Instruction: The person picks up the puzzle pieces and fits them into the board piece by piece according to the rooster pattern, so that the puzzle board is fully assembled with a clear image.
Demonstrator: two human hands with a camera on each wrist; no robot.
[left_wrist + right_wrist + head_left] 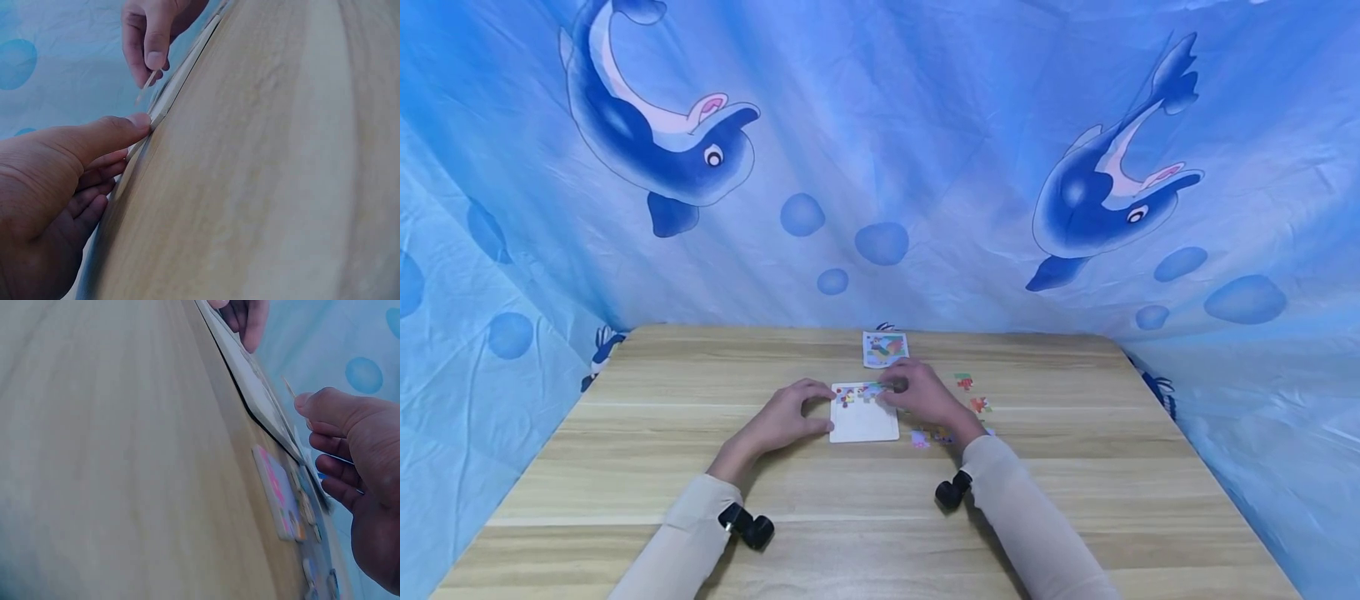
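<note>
A white puzzle board (865,425) lies on the table, with a row of colourful jigsaw pieces (846,395) along its far edge. My left hand (786,415) rests at the board's left side, thumb at the near corner and fingers farther up, spread apart. Above the board's far right part, my right hand (928,396) pinches a thin jigsaw piece (288,386) between thumb and fingers. That piece is seen edge-on and tilted in both wrist views; its picture cannot be made out. In the left wrist view the left thumb (128,127) touches the board's edge.
Several loose jigsaw pieces lie right of the board, among them a red and green one (964,382) and a pink and lilac one (920,438); the right forearm partly covers others. A picture card (884,350) lies beyond the board. A blue curtain (880,300) hangs behind the wooden table (700,367).
</note>
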